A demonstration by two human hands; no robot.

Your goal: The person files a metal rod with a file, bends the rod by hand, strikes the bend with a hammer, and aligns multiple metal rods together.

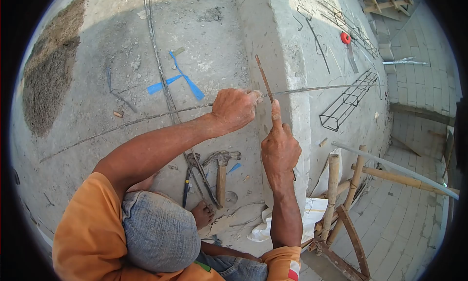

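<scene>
My left hand [236, 110] is closed on a long thin steel rod [321, 89], which runs across the raised concrete ledge. In my right hand [281, 152] is a narrow rusty tool [263, 75] that looks like a hacksaw seen from above. My index finger lies stretched along its top, and the other fingers curl around a handle that is hidden. The tool crosses the rod just right of my left hand; whether it touches the rod cannot be made out. Below my left forearm lie a claw hammer [221, 176] and pincers with a dark handle [187, 183].
Bundled rods [158, 57] lie lengthwise on the floor, with blue strips [194, 87] beside them. Right of the ledge are a wire rebar cage [348, 101] and a red tape measure [345, 38]. Bamboo poles [333, 193] stand at lower right. Sand [48, 81] is heaped at left.
</scene>
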